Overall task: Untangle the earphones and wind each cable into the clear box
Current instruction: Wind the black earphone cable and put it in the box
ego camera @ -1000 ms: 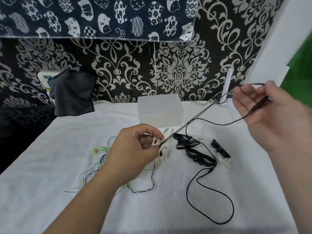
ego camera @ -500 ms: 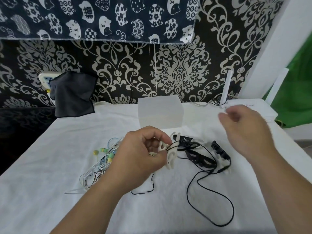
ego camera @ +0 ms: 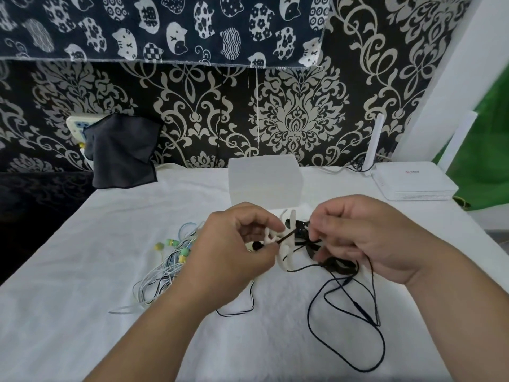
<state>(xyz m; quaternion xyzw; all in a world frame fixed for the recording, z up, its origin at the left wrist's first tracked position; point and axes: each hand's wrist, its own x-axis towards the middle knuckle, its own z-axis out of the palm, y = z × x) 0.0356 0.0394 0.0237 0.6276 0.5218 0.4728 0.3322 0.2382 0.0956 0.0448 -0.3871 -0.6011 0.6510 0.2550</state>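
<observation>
My left hand point(ego camera: 231, 249) grips a white cable winder point(ego camera: 285, 244) just above the white cloth, its thumb and fingers curled round the winder's left side. My right hand point(ego camera: 363, 238) pinches the black earphone cable point(ego camera: 344, 307) beside the winder. The cable runs across the winder and trails in loose loops to the lower right. A tangle of white and light blue earphones point(ego camera: 170, 260) with green-yellow tips lies left of my left hand. The clear box point(ego camera: 265, 183) stands behind both hands.
Black winders point(ego camera: 337, 264) lie partly hidden under my right hand. A white router point(ego camera: 413, 180) sits at the back right, a dark cloth point(ego camera: 121, 153) hangs at the back left. The white cloth point(ego camera: 82, 312) covers the table; patterned wallpaper rises behind.
My right hand dropped from high at the right, where it held the cable stretched taut, and came in next to the winder. The cable now lies slack in loops on the cloth.
</observation>
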